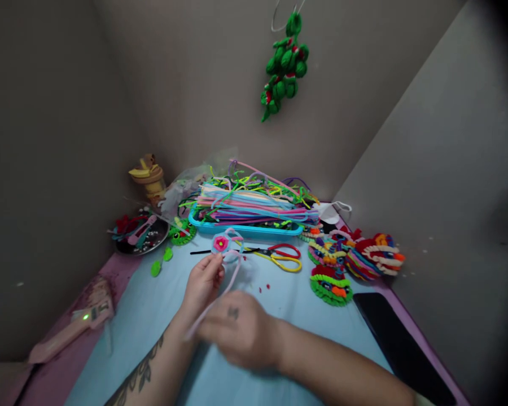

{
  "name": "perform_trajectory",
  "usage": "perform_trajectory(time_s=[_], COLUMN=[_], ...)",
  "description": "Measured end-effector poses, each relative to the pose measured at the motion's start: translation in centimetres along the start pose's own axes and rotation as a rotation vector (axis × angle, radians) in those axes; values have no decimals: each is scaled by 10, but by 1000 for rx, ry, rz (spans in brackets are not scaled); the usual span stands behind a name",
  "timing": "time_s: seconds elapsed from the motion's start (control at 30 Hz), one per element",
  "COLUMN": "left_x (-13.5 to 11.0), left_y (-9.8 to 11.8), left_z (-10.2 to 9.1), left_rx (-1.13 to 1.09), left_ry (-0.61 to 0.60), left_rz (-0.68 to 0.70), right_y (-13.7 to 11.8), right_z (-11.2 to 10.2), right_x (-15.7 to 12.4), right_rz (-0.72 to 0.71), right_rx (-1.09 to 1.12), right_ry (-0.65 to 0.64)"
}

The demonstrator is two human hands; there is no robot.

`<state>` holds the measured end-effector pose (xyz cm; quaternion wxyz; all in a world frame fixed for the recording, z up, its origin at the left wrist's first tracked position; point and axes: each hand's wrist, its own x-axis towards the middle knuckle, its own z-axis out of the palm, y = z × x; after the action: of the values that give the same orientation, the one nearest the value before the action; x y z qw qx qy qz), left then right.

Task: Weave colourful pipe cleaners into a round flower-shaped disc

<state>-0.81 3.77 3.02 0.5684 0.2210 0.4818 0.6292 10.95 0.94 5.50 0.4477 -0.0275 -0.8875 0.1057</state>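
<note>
Nearest my camera, the bare right hand [239,330] is blurring, its fingers curling closed on a thin, pale lilac, fuzzy pipe-cleaner strip [234,277]; 1 end is jutting past the fingertips. To its right, a flat, black, rectangular slab [400,344] is lying; at far left, a pale pink glue gun [68,337] is showing 1 green light. Farther in, I am seeing the bare left hand [205,279] pinching a light-blue, fuzzy flower ornament with a pink centre [220,243] above the light-blue cloth [139,307]. The strip is running from beside the ornament to the right hand; I cannot tell whether they are joining. Beyond, scissors with 1 red and 1 yellow handle [267,253] are lying before a sky-blue plastic tray [245,229] holding multicoloured pipe cleaners [254,203].
</note>
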Motion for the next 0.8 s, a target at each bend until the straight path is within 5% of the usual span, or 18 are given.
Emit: perform_trajectory(time_s=[0.1,0.2,0.37,0.8], left_x=[0,0,0,-4], left_y=[-1,-4,-8,-2], left_z=[-1,-1,-4,0], left_rx=[60,84,153,316], left_ry=[6,-11,-81,-78], left_rz=[99,139,150,151], right_y=[29,50,61,59], right_z=[-17,-21,-17,-19], right_x=[-4,-10,-15,-14], right_rz=[526,720,800,691], right_rx=[-78,-105,-55,-136], right_ry=[275,344,323,409])
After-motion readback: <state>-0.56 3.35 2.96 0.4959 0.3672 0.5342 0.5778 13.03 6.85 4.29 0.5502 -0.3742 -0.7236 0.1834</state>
